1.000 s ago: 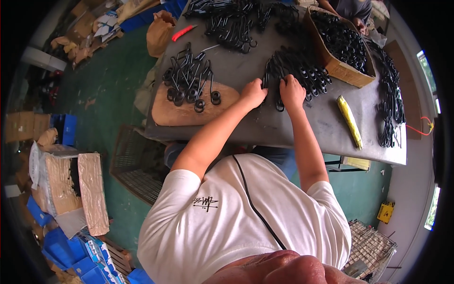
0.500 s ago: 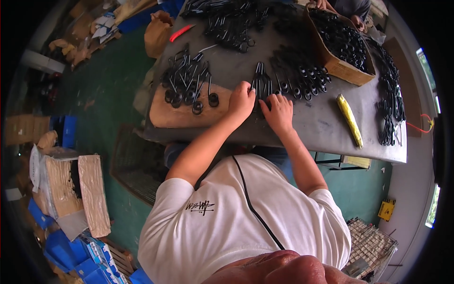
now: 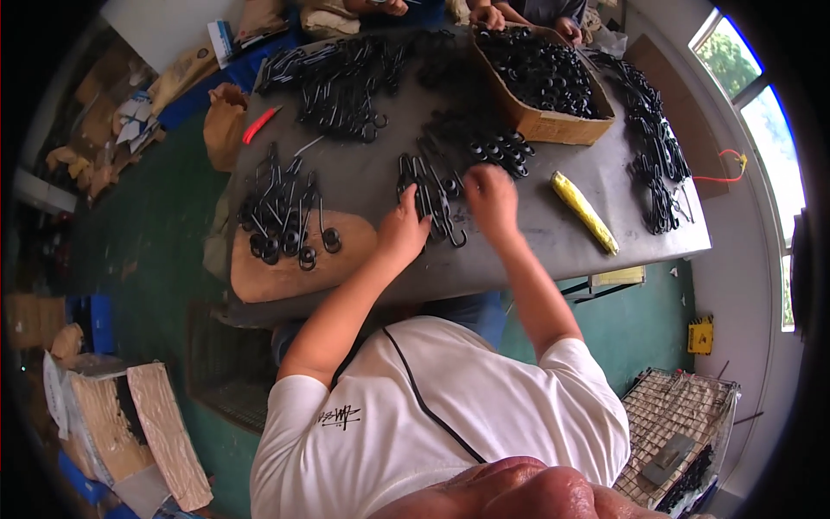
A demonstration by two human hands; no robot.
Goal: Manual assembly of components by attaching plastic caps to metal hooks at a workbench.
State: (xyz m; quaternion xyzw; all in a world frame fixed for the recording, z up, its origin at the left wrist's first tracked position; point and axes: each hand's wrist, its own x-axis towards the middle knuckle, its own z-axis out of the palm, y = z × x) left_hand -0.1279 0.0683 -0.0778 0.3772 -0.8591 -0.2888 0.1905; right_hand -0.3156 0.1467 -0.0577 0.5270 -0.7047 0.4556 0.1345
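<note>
1. The grey table (image 3: 536,251) fills the upper middle of the frame; its far edge is cut off at the top, and its near edge is hidden behind the person's white shirt (image 3: 450,424).
2. A cardboard box (image 3: 553,125) at the upper right of the table holds black ring-shaped parts; its far corner runs out of the frame, where other people's hands (image 3: 488,16) show only in part.
3. A brown board (image 3: 285,268) lies at the table's left edge, under a heap of black metal hooks (image 3: 285,221). Single pieces in this heap are hard to tell apart.
4. More dark hook piles lie at the top centre (image 3: 341,82) and along the right edge (image 3: 657,164), too tangled to make out.
5. A yellow wrapped stick (image 3: 586,212) lies to the right of the hands, apart from them.
6. The small cluster of black hooks (image 3: 432,195) sits at the table's centre, between the two hands.
7. The left hand (image 3: 402,233) rests palm down on the table, fingers loosely spread, touching the cluster's left side. Whether it pinches a hook cannot be told.
8. The right hand (image 3: 490,201) lies on the cluster's right side, fingers curled downward; its grip is hidden under the hand.
</note>
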